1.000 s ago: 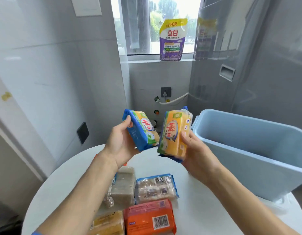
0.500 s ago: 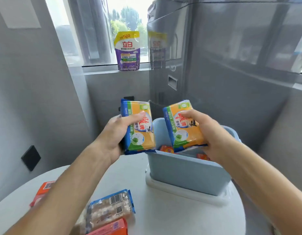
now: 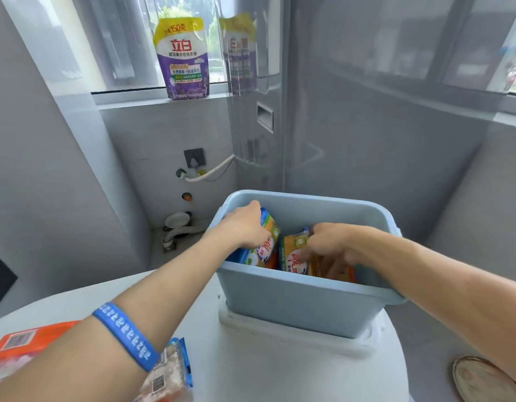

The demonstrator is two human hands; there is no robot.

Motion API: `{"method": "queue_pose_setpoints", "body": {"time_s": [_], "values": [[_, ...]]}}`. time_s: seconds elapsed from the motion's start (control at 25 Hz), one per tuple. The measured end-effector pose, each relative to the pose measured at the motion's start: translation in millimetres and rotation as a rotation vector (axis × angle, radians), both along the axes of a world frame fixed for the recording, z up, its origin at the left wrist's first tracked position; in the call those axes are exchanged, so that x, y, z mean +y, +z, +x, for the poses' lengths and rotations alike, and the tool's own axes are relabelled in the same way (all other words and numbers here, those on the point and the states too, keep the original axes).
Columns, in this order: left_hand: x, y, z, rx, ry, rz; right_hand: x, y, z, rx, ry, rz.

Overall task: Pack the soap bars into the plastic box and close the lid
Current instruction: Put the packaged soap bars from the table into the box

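A light blue plastic box stands on a white round table, resting on its white lid. Both my hands reach down inside the box. My left hand grips a yellow-and-blue wrapped soap bar at the box's left side. My right hand holds a second yellow soap bar near the middle, low in the box. Orange packets show beneath them. On the table at lower left lie an orange soap bar and a clear-wrapped soap bar, partly hidden by my left forearm.
The white table ends in a curved edge on the right, with a round floor drain below it. A purple detergent pouch stands on the window sill. Grey walls and pipes lie behind the box.
Both hands have gone from holding the two yellow soap bars above the box rim to lowering them inside the box. The view has tilted down and closer.
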State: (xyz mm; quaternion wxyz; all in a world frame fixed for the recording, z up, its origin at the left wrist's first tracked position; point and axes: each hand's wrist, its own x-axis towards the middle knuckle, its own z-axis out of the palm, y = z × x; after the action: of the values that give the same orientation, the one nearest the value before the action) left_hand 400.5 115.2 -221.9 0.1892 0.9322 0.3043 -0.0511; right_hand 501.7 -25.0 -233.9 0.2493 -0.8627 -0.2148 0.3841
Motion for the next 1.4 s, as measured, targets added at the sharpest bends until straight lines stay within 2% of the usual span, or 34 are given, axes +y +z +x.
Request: {"method": "queue_pose_setpoints", "body": {"time_s": [0.12,0.2,0.28,0.32,0.4,0.56,0.68,0.8,0.88,0.96,1.04,1.16,1.2,1.24,1.32,1.36,1.4], "values": [[-5,-3,-5,0.024,-0.072,0.168,1,-8,2,-0.019,0.018,0.017],[-11,-2,-11,0.026,-0.181,0.391,2,-11,-1,-0.218,0.126,-0.062],[-11,1,-16,0.0,-0.227,0.493,1,-10,-5,-0.516,0.281,-0.202],[-10,2,-17,-0.007,-0.22,0.474,0,-9,-6,-0.604,0.329,-0.244],[-7,7,-17,-0.02,-0.175,0.413,-3,-9,-3,-0.643,0.373,-0.272],[-6,11,-15,-0.029,-0.122,0.322,-5,-8,-1,-0.568,0.423,-0.311],[-13,7,-17,0.087,-0.15,0.347,-5,-11,-1,-0.579,0.468,-0.335],[-15,2,-17,0.105,-0.032,0.18,-4,-11,-2,-0.58,0.484,-0.335],[-17,1,-16,0.082,-0.021,0.217,-4,-11,-1,-0.578,0.486,-0.328],[-20,-5,-15,0.108,-0.109,0.267,-5,-11,-1,-0.571,0.489,-0.324],[-15,-5,-16,0.065,-0.116,0.154,-5,-11,-2,-0.57,0.493,-0.325],[-2,1,-16,-0.194,-0.008,-0.144,-5,-13,-1,-0.591,0.501,-0.325],[0,1,-16,-0.221,0.008,-0.19,-5,-12,-1,-0.589,0.502,-0.33],[0,-1,-15,-0.185,-0.003,-0.148,-5,-12,0,-0.584,0.502,-0.331],[-6,-7,-13,0.033,-0.12,0.149,-3,-12,2,-0.566,0.501,-0.333],[-10,-9,-14,0.099,-0.196,0.293,-2,-13,3,-0.56,0.504,-0.337],[-10,-10,-13,0.111,-0.259,0.357,-2,-14,3,-0.561,0.507,-0.34]]}}
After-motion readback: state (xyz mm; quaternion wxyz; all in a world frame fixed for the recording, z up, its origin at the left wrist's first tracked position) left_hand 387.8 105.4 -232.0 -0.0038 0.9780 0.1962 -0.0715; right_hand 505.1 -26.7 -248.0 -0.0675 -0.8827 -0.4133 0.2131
